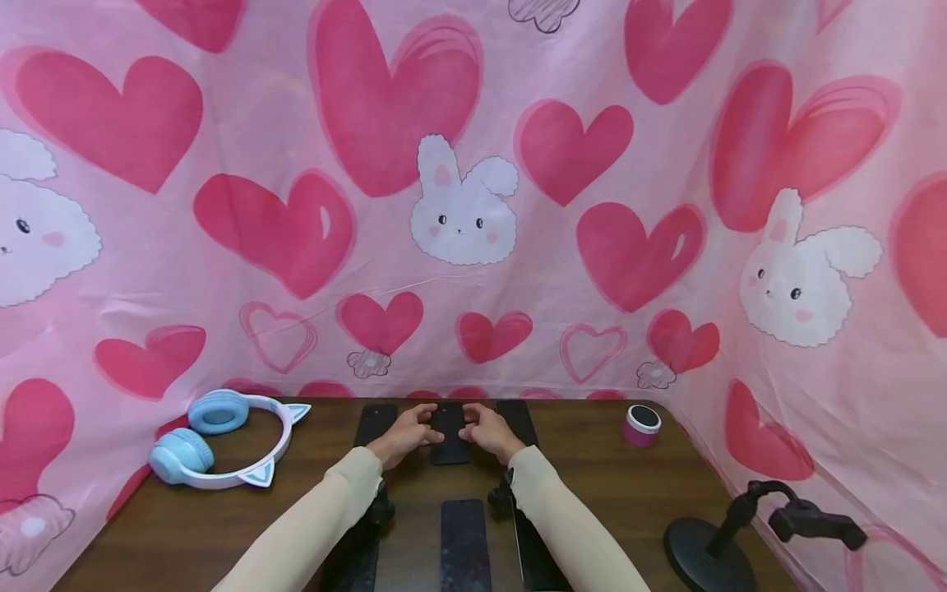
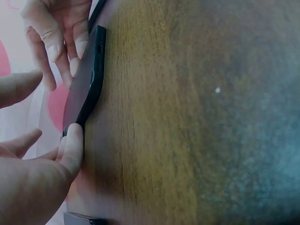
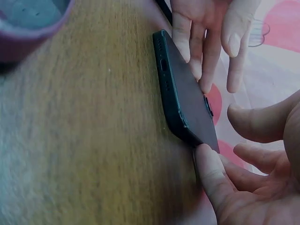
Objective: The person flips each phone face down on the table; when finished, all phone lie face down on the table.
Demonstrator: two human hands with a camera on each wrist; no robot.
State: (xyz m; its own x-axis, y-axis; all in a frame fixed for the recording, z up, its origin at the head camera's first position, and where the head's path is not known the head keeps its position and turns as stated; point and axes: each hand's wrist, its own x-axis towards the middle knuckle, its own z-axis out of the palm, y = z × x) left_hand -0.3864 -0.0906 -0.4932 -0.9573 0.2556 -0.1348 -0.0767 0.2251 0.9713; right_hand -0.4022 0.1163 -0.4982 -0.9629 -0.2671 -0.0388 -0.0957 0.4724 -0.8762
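Observation:
A black phone (image 1: 449, 444) lies at the back middle of the wooden table, between both hands. My left hand (image 1: 404, 434) is at its left side, a fingertip right at the phone's edge, the other fingers spread loosely. Across from it my right hand (image 1: 491, 431) touches the right side with loosely bent fingers. The right wrist view shows the phone (image 3: 185, 89) from its port end, with a small raised camera part on the upper face. Another dark phone (image 1: 376, 422) lies beyond my left hand, and one more (image 1: 518, 417) beyond my right.
Nearer lie a middle phone (image 1: 465, 547), a right one (image 1: 538, 552) and a left dark one (image 1: 357, 559), the outer two partly under my forearms. Blue-and-white cat-ear headphones (image 1: 277, 444) rest at left. A pink-and-white jar (image 1: 641, 425) and a black stand (image 1: 710, 551) are at right.

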